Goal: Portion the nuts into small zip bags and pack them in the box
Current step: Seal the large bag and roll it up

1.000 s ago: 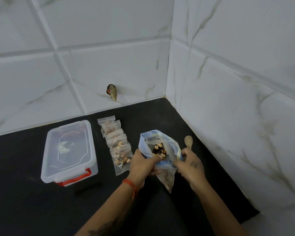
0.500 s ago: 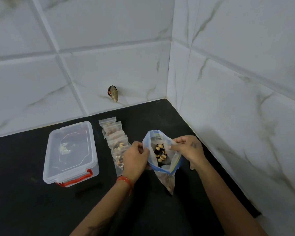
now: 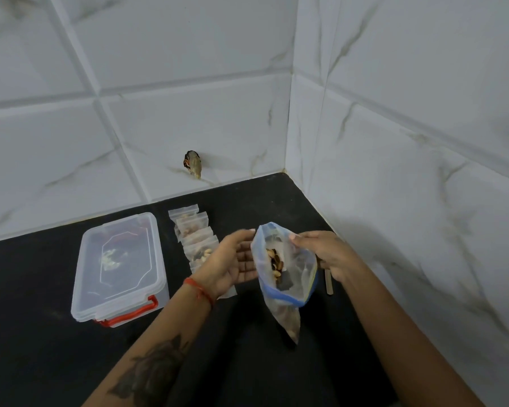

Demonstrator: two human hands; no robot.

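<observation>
Left hand (image 3: 232,261) blurred at the fingertips; it covers the near end of the row of small zip bags (image 3: 195,236). Wooden stick (image 3: 329,282) mostly hidden behind right hand (image 3: 325,254). Black counter (image 3: 41,348) set in a corner of white marbled wall tiles (image 3: 188,69). Lidded clear box (image 3: 119,267) with red latch sits left of the row. Left fingers straight, palm beside the large nut bag (image 3: 285,277), holding nothing. Right fingers pinch the bag's open rim, the bag hanging above the counter.
</observation>
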